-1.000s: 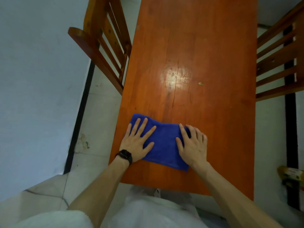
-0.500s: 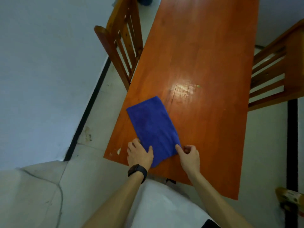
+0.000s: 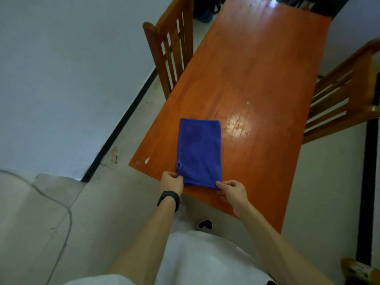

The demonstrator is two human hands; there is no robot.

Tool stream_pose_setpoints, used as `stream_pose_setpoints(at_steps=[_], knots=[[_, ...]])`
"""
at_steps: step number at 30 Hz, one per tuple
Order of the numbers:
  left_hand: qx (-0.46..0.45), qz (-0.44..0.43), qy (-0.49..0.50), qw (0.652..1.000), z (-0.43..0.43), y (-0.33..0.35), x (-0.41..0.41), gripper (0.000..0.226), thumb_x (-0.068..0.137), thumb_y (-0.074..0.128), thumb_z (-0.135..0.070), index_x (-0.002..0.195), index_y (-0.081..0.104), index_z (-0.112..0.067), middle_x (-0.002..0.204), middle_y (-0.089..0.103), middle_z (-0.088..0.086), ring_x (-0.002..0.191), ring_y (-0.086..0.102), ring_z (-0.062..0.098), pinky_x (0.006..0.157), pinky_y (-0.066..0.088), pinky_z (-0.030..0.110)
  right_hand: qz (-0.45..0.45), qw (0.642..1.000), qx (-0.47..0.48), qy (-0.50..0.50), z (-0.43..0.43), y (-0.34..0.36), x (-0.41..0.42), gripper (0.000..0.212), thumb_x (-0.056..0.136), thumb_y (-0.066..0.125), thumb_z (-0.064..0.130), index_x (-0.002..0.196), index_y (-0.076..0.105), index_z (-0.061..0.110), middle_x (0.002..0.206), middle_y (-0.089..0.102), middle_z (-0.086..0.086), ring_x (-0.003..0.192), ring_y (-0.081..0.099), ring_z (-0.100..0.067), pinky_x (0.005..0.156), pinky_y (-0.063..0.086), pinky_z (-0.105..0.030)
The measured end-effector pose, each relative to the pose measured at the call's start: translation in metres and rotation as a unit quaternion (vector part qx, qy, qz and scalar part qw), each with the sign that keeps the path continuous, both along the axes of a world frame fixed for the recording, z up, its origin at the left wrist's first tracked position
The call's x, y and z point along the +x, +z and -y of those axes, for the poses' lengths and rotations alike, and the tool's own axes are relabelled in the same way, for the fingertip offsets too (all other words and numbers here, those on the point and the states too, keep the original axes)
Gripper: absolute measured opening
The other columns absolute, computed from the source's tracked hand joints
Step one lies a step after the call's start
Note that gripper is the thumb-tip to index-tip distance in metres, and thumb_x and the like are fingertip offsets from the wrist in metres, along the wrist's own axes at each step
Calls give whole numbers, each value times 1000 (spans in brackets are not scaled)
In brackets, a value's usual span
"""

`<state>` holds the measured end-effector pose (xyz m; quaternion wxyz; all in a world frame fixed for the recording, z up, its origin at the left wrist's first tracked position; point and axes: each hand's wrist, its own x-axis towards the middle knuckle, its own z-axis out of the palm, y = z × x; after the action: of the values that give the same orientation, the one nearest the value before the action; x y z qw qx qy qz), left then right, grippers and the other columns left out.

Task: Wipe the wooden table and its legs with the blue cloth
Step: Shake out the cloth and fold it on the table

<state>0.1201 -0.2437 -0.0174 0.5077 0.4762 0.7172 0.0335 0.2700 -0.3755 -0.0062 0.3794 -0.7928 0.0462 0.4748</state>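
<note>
A folded blue cloth (image 3: 199, 151) lies flat on the orange-brown wooden table (image 3: 257, 79), near its close left corner, long side running away from me. My left hand (image 3: 171, 182), with a black watch on the wrist, pinches the cloth's near left corner at the table's edge. My right hand (image 3: 231, 191) pinches the near right corner. The table's legs are hidden under the top.
A wooden slatted chair (image 3: 170, 46) stands at the table's left side, another chair (image 3: 341, 95) at the right. A small pale crumb (image 3: 248, 103) lies on the tabletop beyond the cloth. A white wall with a black skirting runs along the left.
Both hands went from pressing flat on the cloth to pinching its near corners. The cloth now lies lengthwise and straightened, and I stand further back from the table.
</note>
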Motion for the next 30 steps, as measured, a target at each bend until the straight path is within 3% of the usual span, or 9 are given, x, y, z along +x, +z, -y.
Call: stream_pose_setpoints(at_steps=[5,8,11,15,18,25,30], knots=[[-6,-3,-3,1000,8,0,5,37,86,68,-34,105,42,-16,85,49,-2,82,54,25,73,46,37,-2,999,-29,-13,20,-6,-8,26,82,79,26,93,62,11,91,73,-7,82,71,-19,67,57,-32],[13,-68,-122,990,22,-8,5,30,87,63,-40,95,59,-12,87,64,6,78,61,27,73,53,38,-16,999,-49,-3,28,-6,-6,28,84,77,26,102,58,15,96,69,-5,85,69,-19,72,59,-34],[23,-73,-152,985,36,-15,-1,24,91,57,-40,92,62,-16,94,66,7,85,62,28,76,52,38,-42,998,-41,6,31,-4,-6,22,88,73,26,105,62,17,98,68,-3,87,66,-18,71,57,-33],[-21,42,-25,999,50,-4,-17,14,93,56,-29,89,54,-15,94,64,13,81,63,29,72,50,41,-69,997,-13,-37,31,3,-7,17,89,70,20,101,63,11,100,69,-5,87,67,-20,72,58,-34],[-49,102,62,992,54,1,-36,13,93,58,-24,92,51,-13,95,69,15,81,70,30,77,57,49,-108,992,11,-65,35,10,-13,16,89,69,13,98,58,7,97,71,-12,74,70,-20,61,58,-30],[-52,131,58,988,65,29,-64,29,92,60,-14,115,46,-24,94,70,11,70,66,19,59,52,28,-83,994,-1,-77,74,18,-50,26,86,74,10,96,49,11,90,62,-12,70,62,-22,58,54,-30],[-45,167,-5,985,69,49,-62,26,99,45,-7,109,66,-19,101,66,5,74,62,18,56,51,18,-18,998,57,-33,79,35,-63,14,94,59,5,97,64,19,91,67,-11,68,64,-25,66,56,-37]])
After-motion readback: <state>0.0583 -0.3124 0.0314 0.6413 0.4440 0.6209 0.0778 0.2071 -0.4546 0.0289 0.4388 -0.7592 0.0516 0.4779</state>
